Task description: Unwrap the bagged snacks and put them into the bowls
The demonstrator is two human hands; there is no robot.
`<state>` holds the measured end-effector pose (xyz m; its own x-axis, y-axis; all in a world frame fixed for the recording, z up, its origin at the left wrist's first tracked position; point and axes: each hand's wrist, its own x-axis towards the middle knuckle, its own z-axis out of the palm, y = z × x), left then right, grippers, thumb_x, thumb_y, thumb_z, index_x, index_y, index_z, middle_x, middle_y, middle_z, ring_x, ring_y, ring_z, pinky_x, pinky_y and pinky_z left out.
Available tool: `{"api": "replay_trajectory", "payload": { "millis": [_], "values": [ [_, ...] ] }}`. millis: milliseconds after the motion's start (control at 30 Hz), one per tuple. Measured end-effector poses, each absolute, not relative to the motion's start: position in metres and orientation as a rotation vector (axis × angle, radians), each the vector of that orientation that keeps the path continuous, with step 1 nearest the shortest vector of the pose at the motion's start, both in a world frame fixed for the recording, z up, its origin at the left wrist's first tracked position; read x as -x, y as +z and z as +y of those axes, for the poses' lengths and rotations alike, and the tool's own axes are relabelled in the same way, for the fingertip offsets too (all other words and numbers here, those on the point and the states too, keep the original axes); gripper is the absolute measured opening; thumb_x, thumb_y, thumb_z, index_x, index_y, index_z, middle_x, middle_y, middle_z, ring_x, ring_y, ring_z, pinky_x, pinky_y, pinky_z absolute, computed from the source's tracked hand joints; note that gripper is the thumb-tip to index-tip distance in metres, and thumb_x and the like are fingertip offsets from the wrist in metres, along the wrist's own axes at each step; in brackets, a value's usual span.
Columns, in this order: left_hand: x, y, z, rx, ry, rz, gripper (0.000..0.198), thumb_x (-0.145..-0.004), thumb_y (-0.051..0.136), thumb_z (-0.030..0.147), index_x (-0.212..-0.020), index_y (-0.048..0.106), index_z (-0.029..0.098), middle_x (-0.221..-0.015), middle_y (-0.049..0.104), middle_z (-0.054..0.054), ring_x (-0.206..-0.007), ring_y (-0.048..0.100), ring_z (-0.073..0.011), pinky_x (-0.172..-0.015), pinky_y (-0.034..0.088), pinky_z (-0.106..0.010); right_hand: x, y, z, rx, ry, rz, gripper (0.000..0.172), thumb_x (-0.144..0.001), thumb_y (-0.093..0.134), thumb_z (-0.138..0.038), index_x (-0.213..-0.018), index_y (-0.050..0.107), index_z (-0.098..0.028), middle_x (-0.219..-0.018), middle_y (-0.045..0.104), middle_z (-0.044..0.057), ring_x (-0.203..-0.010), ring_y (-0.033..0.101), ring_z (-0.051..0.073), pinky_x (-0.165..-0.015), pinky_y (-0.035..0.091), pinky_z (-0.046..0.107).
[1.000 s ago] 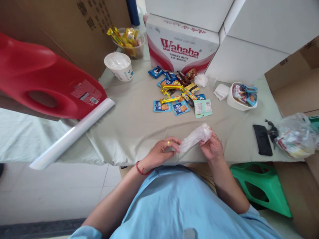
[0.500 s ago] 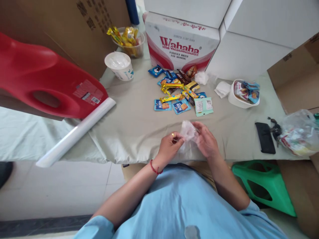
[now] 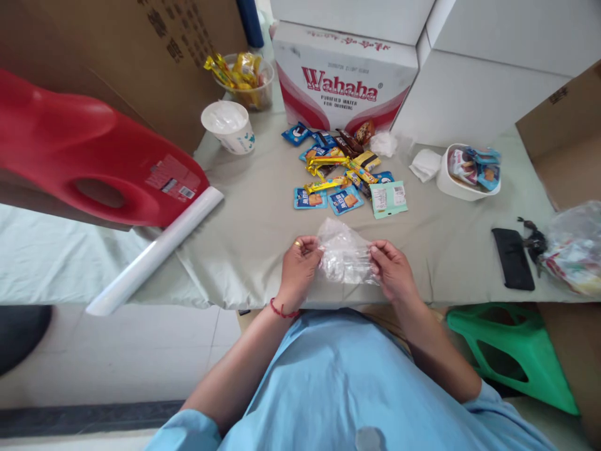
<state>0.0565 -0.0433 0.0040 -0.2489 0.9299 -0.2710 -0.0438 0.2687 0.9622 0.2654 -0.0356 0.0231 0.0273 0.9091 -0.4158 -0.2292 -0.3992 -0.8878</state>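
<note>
A crinkled clear plastic bag [image 3: 345, 254] is stretched between my two hands, over the front part of the cloth-covered table [image 3: 263, 244]. My left hand [image 3: 300, 266], with a ring and a red string bracelet, pinches its left edge. The right edge is pinched by my right hand [image 3: 393, 270]. Beyond the bag lies a pile of wrapped snacks: yellow sticks [image 3: 326, 185], blue packets [image 3: 345, 199], brown packets [image 3: 348, 143] and a pale green packet [image 3: 389, 199].
A red jug [image 3: 107, 156] and a white plastic roll [image 3: 157, 250] are at left. Behind stand a paper cup [image 3: 229, 128], a clear snack bowl [image 3: 251, 91] and a Wahaha box [image 3: 342, 81]. To the right are a white tub [image 3: 462, 185], crumpled tissue [image 3: 425, 165] and a black phone [image 3: 513, 260].
My hands have moved apart, my left hand going leftward. The plastic bag, bunched up before, is now spread out between them. The whole view has shifted slightly.
</note>
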Motion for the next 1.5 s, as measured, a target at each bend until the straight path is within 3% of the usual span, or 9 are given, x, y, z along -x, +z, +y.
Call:
{"api": "replay_trajectory", "payload": {
  "millis": [300, 400, 467, 733, 867, 1000, 1100, 1233, 1500],
  "values": [
    [-0.057, 0.010, -0.045, -1.755, 1.079, 1.683, 0.058, -0.081, 0.080, 0.035, -0.134, 0.062, 0.021, -0.134, 0.064, -0.013, -0.129, 0.059, -0.0325, -0.112, 0.047, -0.053, -0.262, 0.034, -0.038, 1.407, 1.605, -0.694, 0.048, -0.064, 0.090, -0.056, -0.089, 0.066, -0.022, -0.065, 0.055, -0.007, -0.044, 0.032, 0.005, -0.039, 0.021, 0.021],
    [-0.064, 0.012, -0.043, -1.899, 0.921, 1.635, 0.034, -0.080, 0.077, 0.024, -0.114, 0.073, 0.023, -0.129, 0.070, -0.010, -0.142, 0.051, -0.0374, -0.122, 0.035, -0.060, -0.268, 0.042, -0.038, 1.404, 1.627, -0.765, 0.048, -0.067, 0.088, -0.058, -0.089, 0.065, -0.023, -0.065, 0.054, -0.007, -0.044, 0.029, 0.005, -0.041, 0.021, 0.022],
    [-0.057, 0.017, -0.040, -1.823, 0.927, 1.592, 0.014, -0.084, 0.067, 0.018, -0.094, 0.074, 0.023, -0.114, 0.074, -0.007, -0.135, 0.057, -0.0333, -0.118, 0.040, -0.055, -0.283, 0.050, -0.035, 1.417, 1.595, -0.956, 0.045, -0.070, 0.087, -0.057, -0.092, 0.068, -0.023, -0.063, 0.050, -0.008, -0.046, 0.030, 0.006, -0.043, 0.023, 0.023],
    [0.009, 0.063, -0.007, -1.324, 0.597, 1.172, 0.021, -0.080, 0.075, 0.038, -0.089, 0.074, 0.020, -0.082, 0.071, -0.003, -0.075, 0.065, -0.0195, -0.073, 0.052, -0.032, -0.342, 0.082, -0.014, 1.399, 1.197, -1.884, 0.029, -0.089, 0.076, -0.052, -0.090, 0.081, -0.023, -0.085, 0.066, 0.005, -0.078, 0.060, 0.018, -0.069, 0.047, 0.030],
    [0.012, 0.075, 0.007, -1.352, 1.033, 1.698, 0.026, -0.073, 0.083, 0.026, -0.095, 0.070, 0.020, -0.083, 0.065, -0.001, -0.082, 0.062, -0.0196, -0.081, 0.051, -0.032, -0.321, 0.065, -0.024, 1.480, 1.291, -1.502, 0.039, -0.089, 0.073, -0.062, -0.085, 0.069, -0.023, -0.069, 0.059, -0.001, -0.058, 0.049, 0.014, -0.055, 0.040, 0.027],
    [-0.025, 0.069, -0.011, -1.240, 1.075, 1.655, 0.033, -0.099, 0.059, 0.052, -0.086, 0.062, 0.021, -0.069, 0.059, 0.001, -0.063, 0.058, -0.0163, -0.066, 0.047, -0.031, -0.287, 0.045, -0.045, 1.475, 1.317, -1.214, 0.040, -0.089, 0.072, -0.063, -0.087, 0.066, -0.024, -0.066, 0.056, -0.003, -0.055, 0.043, 0.013, -0.052, 0.033, 0.025],
    [-0.066, 0.058, -0.031, -1.202, 0.962, 1.443, 0.042, -0.102, 0.049, 0.056, -0.085, 0.065, 0.021, -0.081, 0.070, -0.005, -0.078, 0.069, -0.0203, -0.068, 0.051, -0.032, -0.269, 0.037, -0.054, 1.443, 1.254, -1.281, 0.034, -0.091, 0.071, -0.058, -0.091, 0.069, -0.024, -0.071, 0.061, -0.002, -0.062, 0.050, 0.014, -0.059, 0.038, 0.027],
    [-0.108, 0.049, -0.039, -1.116, 0.956, 1.331, 0.027, -0.086, 0.075, 0.043, -0.098, 0.067, 0.021, -0.103, 0.074, -0.008, -0.097, 0.072, -0.0234, -0.084, 0.055, -0.035, -0.260, 0.032, -0.056, 1.409, 1.119, -1.446, 0.027, -0.098, 0.064, -0.051, -0.094, 0.070, -0.025, -0.081, 0.067, 0.001, -0.072, 0.056, 0.017, -0.068, 0.045, 0.029],
    [-0.083, 0.030, -0.021, -0.642, 1.102, 1.264, 0.028, -0.079, 0.077, 0.042, -0.084, 0.059, 0.021, -0.093, 0.074, -0.005, -0.092, 0.072, -0.0194, -0.081, 0.059, -0.033, -0.272, 0.030, -0.047, 1.449, 1.223, -0.890, 0.041, -0.087, 0.073, -0.064, -0.092, 0.064, -0.025, -0.080, 0.069, -0.002, -0.050, 0.044, 0.009, -0.044, 0.036, 0.023]
  ]
}}
